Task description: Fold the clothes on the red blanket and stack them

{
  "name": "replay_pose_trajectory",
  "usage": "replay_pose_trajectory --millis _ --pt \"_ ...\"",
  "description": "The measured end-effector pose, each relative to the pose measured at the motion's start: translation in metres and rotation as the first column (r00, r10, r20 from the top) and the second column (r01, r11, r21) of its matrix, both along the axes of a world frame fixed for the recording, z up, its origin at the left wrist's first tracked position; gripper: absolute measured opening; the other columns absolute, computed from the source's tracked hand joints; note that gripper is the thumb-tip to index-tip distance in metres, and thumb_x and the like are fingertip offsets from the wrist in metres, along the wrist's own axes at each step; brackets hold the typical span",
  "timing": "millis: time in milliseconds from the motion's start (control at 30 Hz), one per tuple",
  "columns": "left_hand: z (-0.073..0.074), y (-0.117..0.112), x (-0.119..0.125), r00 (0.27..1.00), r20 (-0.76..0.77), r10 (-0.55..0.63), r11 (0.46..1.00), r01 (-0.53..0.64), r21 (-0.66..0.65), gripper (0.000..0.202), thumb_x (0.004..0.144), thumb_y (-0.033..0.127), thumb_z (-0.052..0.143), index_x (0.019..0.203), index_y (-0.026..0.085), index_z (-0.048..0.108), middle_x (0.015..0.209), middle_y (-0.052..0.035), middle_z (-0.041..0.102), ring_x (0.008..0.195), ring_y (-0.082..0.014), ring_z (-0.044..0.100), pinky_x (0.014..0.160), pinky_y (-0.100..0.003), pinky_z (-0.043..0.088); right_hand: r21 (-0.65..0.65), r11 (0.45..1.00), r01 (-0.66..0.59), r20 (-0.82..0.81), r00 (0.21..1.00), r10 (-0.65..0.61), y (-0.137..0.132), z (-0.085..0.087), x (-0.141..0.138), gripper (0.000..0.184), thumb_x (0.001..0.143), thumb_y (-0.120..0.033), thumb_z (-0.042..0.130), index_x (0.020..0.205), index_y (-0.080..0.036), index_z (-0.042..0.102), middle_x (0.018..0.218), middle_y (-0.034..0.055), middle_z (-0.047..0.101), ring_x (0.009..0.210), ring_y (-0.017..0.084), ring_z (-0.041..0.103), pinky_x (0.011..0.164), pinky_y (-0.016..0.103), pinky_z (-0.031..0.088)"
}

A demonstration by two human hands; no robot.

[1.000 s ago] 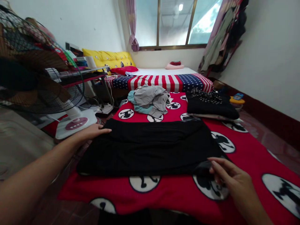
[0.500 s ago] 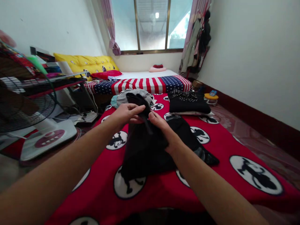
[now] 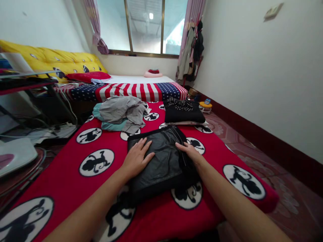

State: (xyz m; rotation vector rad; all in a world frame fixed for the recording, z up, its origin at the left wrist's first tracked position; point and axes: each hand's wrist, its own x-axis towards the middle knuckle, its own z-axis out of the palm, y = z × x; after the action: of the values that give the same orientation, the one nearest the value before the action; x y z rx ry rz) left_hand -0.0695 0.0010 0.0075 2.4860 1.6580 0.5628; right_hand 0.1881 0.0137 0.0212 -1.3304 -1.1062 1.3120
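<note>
A black garment [image 3: 161, 161] lies folded into a compact rectangle on the red blanket [image 3: 70, 174] with monkey prints. My left hand [image 3: 137, 158] lies flat on the garment's left half, fingers stretched out. My right hand [image 3: 189, 153] rests on its right edge, fingers extended over the fabric. Neither hand grips anything.
A loose grey and teal clothes heap [image 3: 121, 112] lies beyond the garment. A folded black stack [image 3: 183, 112] sits at the back right. A stars-and-stripes mattress [image 3: 131, 90] runs behind. A fan base [image 3: 12, 156] and cables stand at the left. Tiled floor [image 3: 264, 174] and a wall are to the right.
The garment went from spread wide, to lifted and gathered between both hands, to folded small on the blanket. Both hands now press flat on it. The view swung right.
</note>
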Motion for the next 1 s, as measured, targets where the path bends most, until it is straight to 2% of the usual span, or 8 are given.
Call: replay_pose_trajectory --millis 100,300,467,600,733,833,900,1000 --pt "0.009 0.0 0.0 1.0 -0.013 -0.001 1.0 0.001 0.012 0.063 0.095 0.056 0.033 0.147 0.02 0.04 0.157 -0.0134 0.031 0.147 -0.0282 0.023 0.118 -0.051 0.021 -0.043 0.998 0.05 -0.063 0.997 -0.053 0.005 0.008 -0.007 0.037 0.054 -0.025 0.078 0.089 -0.017 0.068 0.082 0.005 0.074 0.08 0.025 0.07 0.079 0.037 0.055" --pt "0.024 0.011 0.02 0.999 0.036 0.032 0.998 -0.034 0.054 0.064 0.093 0.064 0.032 0.149 0.034 0.032 0.16 -0.0085 0.024 0.149 -0.0336 0.006 0.114 -0.066 0.011 0.155 0.968 0.197 -0.136 0.975 -0.176 0.004 0.02 0.008 0.044 0.053 -0.026 0.076 0.096 -0.02 0.069 0.095 0.0026 0.075 0.089 0.024 0.068 0.083 0.034 0.052" --pt "0.016 0.025 0.044 0.997 -0.043 0.062 0.998 -0.062 -0.008 0.073 0.084 0.075 0.039 0.145 0.036 0.041 0.159 -0.0109 0.028 0.147 -0.0389 0.014 0.112 -0.068 0.009 -0.053 0.99 0.133 0.0 0.991 -0.133 0.013 0.004 0.031 0.032 0.049 -0.027 0.076 0.079 -0.02 0.069 0.076 0.0015 0.074 0.07 0.023 0.068 0.069 0.034 0.053" --pt "0.009 0.029 0.053 0.997 -0.054 0.046 0.999 -0.046 0.012 0.076 0.078 0.078 0.044 0.143 0.039 0.044 0.158 -0.0107 0.031 0.146 -0.0418 0.018 0.11 -0.072 0.008 -0.051 0.998 0.035 0.16 0.987 -0.027 0.017 0.008 0.055 0.04 0.055 -0.027 0.073 0.094 -0.019 0.07 0.085 0.0039 0.075 0.078 0.024 0.069 0.075 0.036 0.054" --pt "0.007 0.029 0.055 0.997 -0.066 0.036 0.999 -0.035 0.019 0.078 0.076 0.078 0.047 0.144 0.039 0.043 0.157 -0.0123 0.03 0.145 -0.0429 0.018 0.109 -0.073 0.007 0.196 0.98 -0.017 0.708 0.694 -0.13 0.018 0.047 0.053 0.053 0.069 -0.024 0.069 0.12 -0.014 0.063 0.115 0.0145 0.069 0.106 0.031 0.064 0.095 0.045 0.047" --pt "0.005 0.029 0.055 0.997 -0.067 0.037 0.999 -0.035 0.035 0.078 0.077 0.077 0.048 0.144 0.038 0.043 0.157 -0.0121 0.03 0.145 -0.0439 0.019 0.108 -0.074 0.006 0.428 0.843 -0.327 0.833 0.505 -0.228 0.024 0.068 0.023 0.055 0.085 -0.031 0.059 0.137 -0.015 0.052 0.14 0.0134 0.054 0.129 0.028 0.05 0.11 0.044 0.035" --pt "0.004 0.028 0.054 0.998 -0.061 0.034 0.998 -0.031 0.047 0.077 0.077 0.077 0.049 0.144 0.039 0.043 0.157 -0.0107 0.031 0.145 -0.0436 0.018 0.108 -0.074 0.006 0.411 0.764 -0.497 0.873 0.454 -0.175 0.033 0.063 0.002 0.054 0.094 -0.038 0.048 0.144 -0.02 0.044 0.148 0.0093 0.047 0.138 0.025 0.04 0.114 0.046 0.027" --pt "0.002 0.027 0.055 0.999 -0.048 0.017 0.999 -0.014 0.046 0.076 0.078 0.075 0.048 0.145 0.039 0.041 0.158 -0.0096 0.03 0.146 -0.0417 0.018 0.11 -0.072 0.006 0.248 0.804 -0.541 0.945 0.317 -0.078 0.053 0.031 -0.014 0.055 0.098 -0.045 0.04 0.149 -0.026 0.033 0.157 0.0065 0.031 0.147 0.026 0.021 0.116 0.057 0.015"
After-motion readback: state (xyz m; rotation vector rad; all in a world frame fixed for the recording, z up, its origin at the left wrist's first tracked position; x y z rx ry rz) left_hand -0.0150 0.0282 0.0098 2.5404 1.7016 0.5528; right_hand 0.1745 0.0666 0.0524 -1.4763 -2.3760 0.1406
